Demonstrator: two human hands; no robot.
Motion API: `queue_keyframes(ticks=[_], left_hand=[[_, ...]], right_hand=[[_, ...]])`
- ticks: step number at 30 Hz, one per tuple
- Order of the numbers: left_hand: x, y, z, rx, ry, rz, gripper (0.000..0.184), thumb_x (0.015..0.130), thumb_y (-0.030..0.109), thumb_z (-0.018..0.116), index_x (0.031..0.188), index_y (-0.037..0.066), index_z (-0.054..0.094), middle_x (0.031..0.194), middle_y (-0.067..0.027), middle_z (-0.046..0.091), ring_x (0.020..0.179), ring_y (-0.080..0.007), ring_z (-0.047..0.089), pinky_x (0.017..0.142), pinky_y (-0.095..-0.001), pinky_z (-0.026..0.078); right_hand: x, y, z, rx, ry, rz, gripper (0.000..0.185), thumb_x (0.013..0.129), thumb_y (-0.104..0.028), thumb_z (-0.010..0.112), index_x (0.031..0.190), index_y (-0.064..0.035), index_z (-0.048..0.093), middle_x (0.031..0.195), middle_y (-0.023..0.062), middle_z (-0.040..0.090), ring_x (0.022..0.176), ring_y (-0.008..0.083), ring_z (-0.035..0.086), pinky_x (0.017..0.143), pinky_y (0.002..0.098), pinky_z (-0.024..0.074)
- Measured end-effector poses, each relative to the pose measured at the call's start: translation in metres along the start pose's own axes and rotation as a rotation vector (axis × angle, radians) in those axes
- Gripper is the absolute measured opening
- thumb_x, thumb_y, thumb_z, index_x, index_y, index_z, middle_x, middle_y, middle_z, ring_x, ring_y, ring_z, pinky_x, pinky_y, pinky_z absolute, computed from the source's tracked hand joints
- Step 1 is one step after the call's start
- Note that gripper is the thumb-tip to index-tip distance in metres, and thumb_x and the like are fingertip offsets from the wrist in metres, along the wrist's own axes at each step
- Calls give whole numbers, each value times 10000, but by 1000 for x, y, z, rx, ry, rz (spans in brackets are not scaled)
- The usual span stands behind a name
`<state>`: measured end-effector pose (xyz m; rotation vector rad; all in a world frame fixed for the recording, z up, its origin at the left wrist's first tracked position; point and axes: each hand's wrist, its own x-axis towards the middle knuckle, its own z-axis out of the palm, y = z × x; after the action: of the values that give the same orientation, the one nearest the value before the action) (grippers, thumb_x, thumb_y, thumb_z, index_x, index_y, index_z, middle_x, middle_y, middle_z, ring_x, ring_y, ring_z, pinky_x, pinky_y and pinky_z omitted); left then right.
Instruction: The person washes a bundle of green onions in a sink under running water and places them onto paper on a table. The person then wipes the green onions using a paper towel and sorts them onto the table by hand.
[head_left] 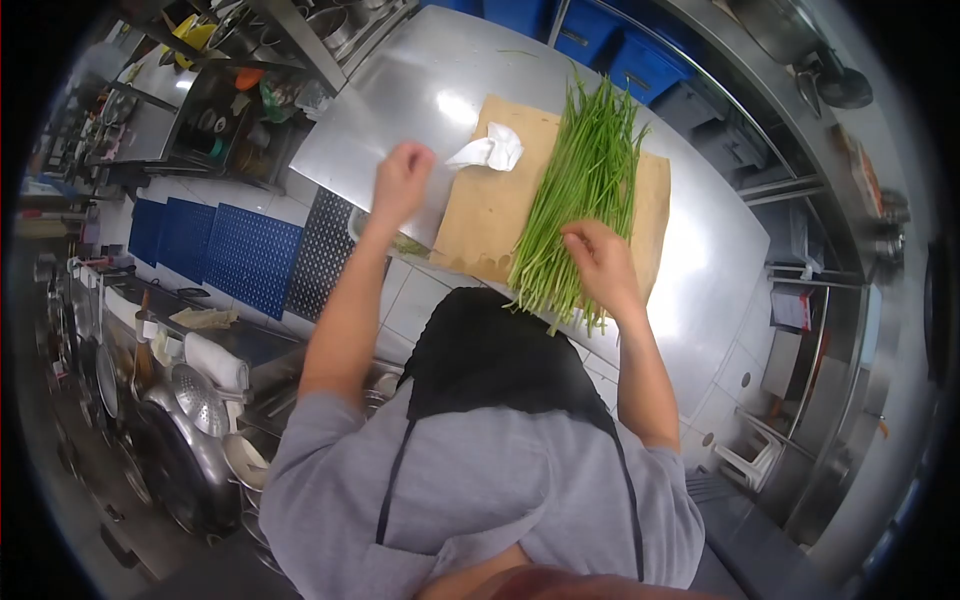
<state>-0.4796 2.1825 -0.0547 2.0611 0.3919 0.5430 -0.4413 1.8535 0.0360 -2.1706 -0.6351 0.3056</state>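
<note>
- Long green stalks (588,160) at 1 o'clock from the wearer, in a bundle across a brown sheet (475,220) on the metal worktop (705,245).
- Right hand (603,265), 1 o'clock: over the bundle's lower part, fingers curled; cannot tell if gripping.
- Left hand (404,180), 11 o'clock: blurred, closed loosely above the worktop.
- Crumpled white wad (503,148), 12 o'clock, on the sheet.

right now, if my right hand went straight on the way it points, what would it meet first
Most likely the green stalks: your right hand points in over them, away from your body. Depth is unclear from this view, so it may already touch them or pass just above.
</note>
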Motion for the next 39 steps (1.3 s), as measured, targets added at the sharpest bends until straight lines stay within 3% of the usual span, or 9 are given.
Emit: queue_keyframes(ticks=[6,7,8,14,20,24,28,31,39], left_hand=[[130,-114,-35,209,117,103,262,947,262,607,943,11,683,766,-130,682,679,-214,629,640,-347,485],[134,-88,-44,341,86,23,310,936,301,567,915,15,683,863,-214,689,793,-377,663,700,-448,496],[151,-119,-47,530,102,43,271,915,273,562,949,48,709,910,-196,702,856,-390,671,746,-463,511],[158,-83,-56,860,88,-280,280,847,289,613,1033,127,745,1024,-144,713,999,-360,670,875,-479,530],[140,-39,-31,794,279,-37,298,841,285,648,1068,111,730,1012,-148,714,951,-327,688,816,-440,539],[63,59,39,221,-123,88,241,875,229,611,1015,77,736,925,-151,725,861,-288,697,755,-375,521],[-22,123,109,526,-542,153,413,852,289,676,1156,9,665,965,-214,709,925,-316,687,811,-378,528],[-42,97,139,480,-317,303,472,814,250,696,1217,14,621,904,-192,706,882,-319,682,788,-396,527],[-37,87,118,356,-296,65,339,788,105,630,1116,23,635,813,-194,665,801,-386,651,761,-491,509]], right_hand=[[-36,40,-18,-92,109,151,139,911,-119,590,930,-7,669,858,191,666,763,349,646,683,411,497],[-41,42,-22,-118,150,152,135,908,-114,589,924,-8,670,855,194,669,771,352,652,685,414,498],[-47,43,-24,-139,184,152,131,904,-110,588,918,-9,671,853,197,672,779,355,658,686,418,499],[-72,67,-35,-212,343,296,129,858,-123,624,888,-13,683,813,193,684,758,380,665,699,438,518],[-43,83,-26,-265,351,358,144,822,-117,630,893,1,673,843,215,691,799,386,672,754,467,528],[-10,108,-9,-318,380,396,177,805,-81,614,950,15,648,914,259,675,878,412,657,815,482,512],[7,125,-9,-376,412,429,230,787,-65,614,1005,-1,652,902,237,688,874,402,664,795,474,523],[5,143,-17,-408,537,421,274,781,-69,629,1048,-17,664,893,214,706,860,378,681,782,456,540],[-22,141,-44,-103,392,424,259,781,-146,690,1018,-42,702,899,172,727,864,323,704,829,397,552]])
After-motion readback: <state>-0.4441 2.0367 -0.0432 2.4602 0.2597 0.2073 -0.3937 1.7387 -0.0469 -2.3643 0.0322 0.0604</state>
